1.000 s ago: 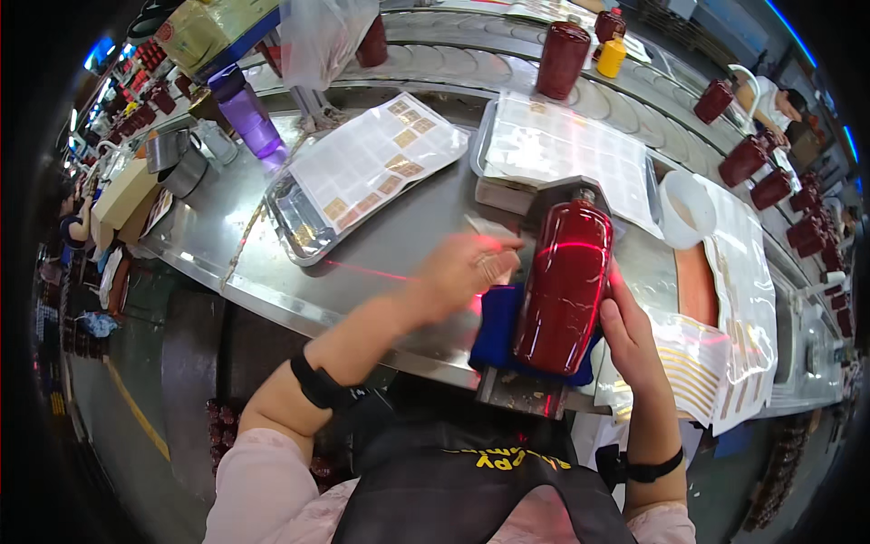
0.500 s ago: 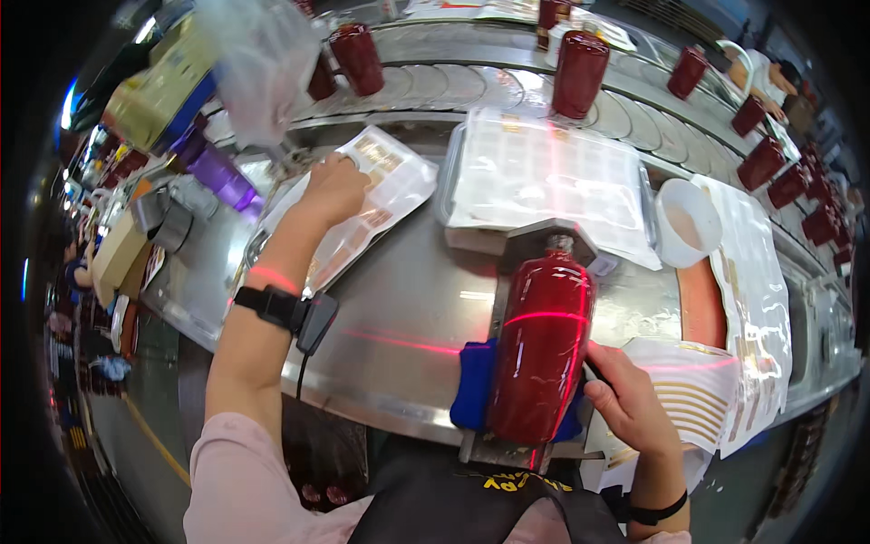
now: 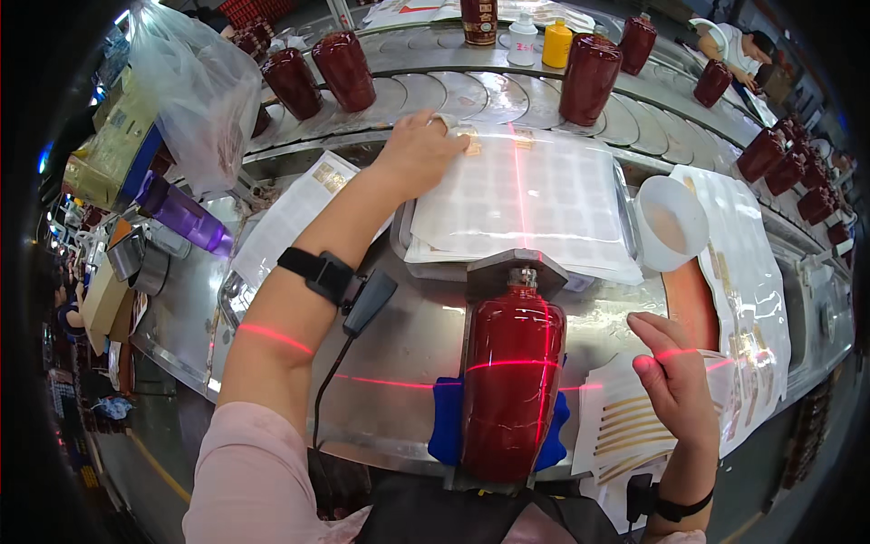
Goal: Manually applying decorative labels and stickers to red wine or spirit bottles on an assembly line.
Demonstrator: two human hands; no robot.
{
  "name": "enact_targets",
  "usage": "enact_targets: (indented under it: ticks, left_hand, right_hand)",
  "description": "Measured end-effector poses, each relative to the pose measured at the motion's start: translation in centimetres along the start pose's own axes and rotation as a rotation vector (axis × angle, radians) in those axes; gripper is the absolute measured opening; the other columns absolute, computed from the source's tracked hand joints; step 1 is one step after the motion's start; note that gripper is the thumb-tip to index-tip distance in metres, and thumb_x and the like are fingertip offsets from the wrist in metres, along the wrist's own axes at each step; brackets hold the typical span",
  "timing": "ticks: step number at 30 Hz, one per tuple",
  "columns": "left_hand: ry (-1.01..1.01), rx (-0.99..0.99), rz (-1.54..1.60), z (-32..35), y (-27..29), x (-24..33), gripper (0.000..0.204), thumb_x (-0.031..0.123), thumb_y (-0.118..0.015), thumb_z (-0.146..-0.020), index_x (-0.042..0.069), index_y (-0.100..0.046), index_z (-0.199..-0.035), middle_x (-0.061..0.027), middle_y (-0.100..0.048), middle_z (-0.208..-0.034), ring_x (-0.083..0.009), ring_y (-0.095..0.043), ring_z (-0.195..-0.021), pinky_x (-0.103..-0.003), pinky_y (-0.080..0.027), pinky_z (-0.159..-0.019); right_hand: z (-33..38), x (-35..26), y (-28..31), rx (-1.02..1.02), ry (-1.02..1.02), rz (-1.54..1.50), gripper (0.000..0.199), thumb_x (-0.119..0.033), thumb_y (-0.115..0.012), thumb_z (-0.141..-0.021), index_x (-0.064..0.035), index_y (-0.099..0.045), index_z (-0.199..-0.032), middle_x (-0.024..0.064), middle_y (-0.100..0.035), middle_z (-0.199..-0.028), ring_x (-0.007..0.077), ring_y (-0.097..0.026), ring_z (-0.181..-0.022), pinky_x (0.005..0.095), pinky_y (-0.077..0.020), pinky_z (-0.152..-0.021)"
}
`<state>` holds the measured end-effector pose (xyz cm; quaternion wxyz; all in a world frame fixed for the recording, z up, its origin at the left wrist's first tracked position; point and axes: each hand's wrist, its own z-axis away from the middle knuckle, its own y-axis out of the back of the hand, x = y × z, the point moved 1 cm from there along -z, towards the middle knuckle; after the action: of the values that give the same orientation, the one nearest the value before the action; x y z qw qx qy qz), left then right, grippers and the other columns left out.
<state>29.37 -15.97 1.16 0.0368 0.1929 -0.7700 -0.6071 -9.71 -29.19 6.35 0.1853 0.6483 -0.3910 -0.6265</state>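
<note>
Left hand (image 3: 419,152) has swung since half a second ago from the left-side sheet tray over to the far edge of the centre label sheet (image 3: 526,195), fingers down flat on its far-left corner, pinching or peeling, cannot tell which. Right hand (image 3: 672,379) has come off the bottle and now hovers open, fingers loosely spread, holding nothing, just right of it over the gold-striped label sheets (image 3: 625,426). Dark red bottle (image 3: 512,385) lies on its side, near centre, neck pointing far into a grey metal stop (image 3: 515,269), body cradled on a blue pad (image 3: 446,422), likely so it cannot roll. Red laser cross falls over it and the label sheet, probably an alignment guide. Label sheet sits on a metal tray (image 3: 399,240) just beyond the bottle, within reach. White bowl (image 3: 669,220) right of the tray, a second sheet tray (image 3: 281,222) left under the forearm. Conveyor (image 3: 471,91) runs far, carrying upright red bottles. Clear plastic bag (image 3: 195,91) and purple bottle (image 3: 186,216) far left. Another worker far right. Wrist strap cable hangs near the bottle's left.
</note>
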Motion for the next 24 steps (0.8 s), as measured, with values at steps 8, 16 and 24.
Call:
enact_targets:
  ticks: [8,16,24]
  left_hand:
    - [-0.073,-0.057,0.024,4.2,2.1,0.3,0.043,0.007,-0.057,-0.081,0.018,-0.064,-0.123,-0.0184,-0.06,-0.106,-0.038,-0.048,-0.118,-0.046,-0.036,-0.103]
    - [0.68,0.06,0.222,1.8,-1.2,-0.3,0.065,0.056,-0.066,-0.078,0.007,-0.062,-0.12,-0.022,-0.054,-0.126,-0.0407,-0.042,-0.125,-0.053,-0.037,-0.1]
    - [0.878,-0.247,0.469,1.9,-1.9,-2.2,0.067,0.062,-0.065,-0.076,0.005,-0.067,-0.111,-0.0197,-0.054,-0.128,-0.0388,-0.041,-0.125,-0.051,-0.036,-0.1]
  right_hand:
    - [0.5,1.0,-0.3,-0.001,0.015,-0.024,0.036,-0.011,-0.062,-0.091,0.0022,-0.058,-0.124,0.0209,-0.057,-0.125,0.0369,-0.056,-0.112,0.0399,-0.0448,-0.096]
    - [0.7,1.0,0.0,0.025,0.028,-0.037,0.035,-0.011,-0.063,-0.09,0.0022,-0.059,-0.123,0.0202,-0.058,-0.124,0.0358,-0.057,-0.112,0.0391,-0.045,-0.096]
    - [1.1,0.8,0.8,0.058,0.026,0.008,0.035,-0.01,-0.064,-0.09,0.0017,-0.059,-0.122,0.0188,-0.058,-0.124,0.0348,-0.057,-0.111,0.0388,-0.0454,-0.094]
